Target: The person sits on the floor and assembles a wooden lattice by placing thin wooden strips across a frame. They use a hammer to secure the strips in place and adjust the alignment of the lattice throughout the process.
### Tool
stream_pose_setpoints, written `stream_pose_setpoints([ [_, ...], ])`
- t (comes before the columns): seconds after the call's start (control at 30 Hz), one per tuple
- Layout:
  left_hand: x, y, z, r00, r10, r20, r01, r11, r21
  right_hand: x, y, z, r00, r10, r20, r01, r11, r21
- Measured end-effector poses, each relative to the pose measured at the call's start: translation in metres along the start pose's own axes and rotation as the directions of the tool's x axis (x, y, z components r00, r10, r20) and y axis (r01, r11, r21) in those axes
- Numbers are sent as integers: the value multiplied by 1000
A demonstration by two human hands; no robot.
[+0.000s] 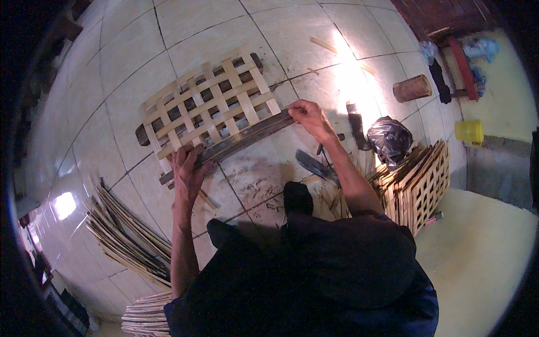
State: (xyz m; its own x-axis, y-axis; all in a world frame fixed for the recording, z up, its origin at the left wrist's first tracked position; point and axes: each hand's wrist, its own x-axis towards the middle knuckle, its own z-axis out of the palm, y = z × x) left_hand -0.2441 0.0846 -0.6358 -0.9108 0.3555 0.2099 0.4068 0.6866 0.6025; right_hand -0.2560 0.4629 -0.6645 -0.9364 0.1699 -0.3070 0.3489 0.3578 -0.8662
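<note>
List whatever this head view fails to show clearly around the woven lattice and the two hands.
- Left hand: its fingertips curl over the dark strip, so the grip underneath is hidden.
- Right hand: palm side faces away; contact with the strip's end is unclear.
- Dark bars under the woven lattice: mostly covered by its slats.
- Black bag: contents hidden.
- Strip bundle: cut off by the lower edge.

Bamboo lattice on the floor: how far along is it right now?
Done: the bamboo lattice already has many strips crossed into an open grid, and a stack of finished panels leans to the right. In hand: the left hand and right hand press on a long dark strip along the near edge. Left: a pile of loose strips lies unused on the tiles.
</note>
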Motion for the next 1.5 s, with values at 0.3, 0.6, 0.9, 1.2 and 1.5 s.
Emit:
stream_pose_setpoints([
  [0.3, 75, 88, 79, 975, 217, 37, -213, 973, -94, 4, 1, 0, 1000, -1, 7, 1, 999, -48],
  [0.6, 86, 70, 113, 967, 240, 82, -213, 945, -247, -18, -5, -15, 999, 19, -48, -24, 995, -101],
  [0.9, 84, 67, 122, 965, 250, 77, -230, 951, -205, -41, 8, 5, 961, -182, -209, 147, 974, -170],
  [1.2, 89, 75, 113, 973, 212, 90, -193, 964, -182, -110, 70, -213, 857, -132, -498, -276, 697, -661],
  [1.5, 91, 72, 111, 961, 218, 170, -187, 965, -184, -93, 177, -268, 806, 54, -589, -542, 464, -700],
])
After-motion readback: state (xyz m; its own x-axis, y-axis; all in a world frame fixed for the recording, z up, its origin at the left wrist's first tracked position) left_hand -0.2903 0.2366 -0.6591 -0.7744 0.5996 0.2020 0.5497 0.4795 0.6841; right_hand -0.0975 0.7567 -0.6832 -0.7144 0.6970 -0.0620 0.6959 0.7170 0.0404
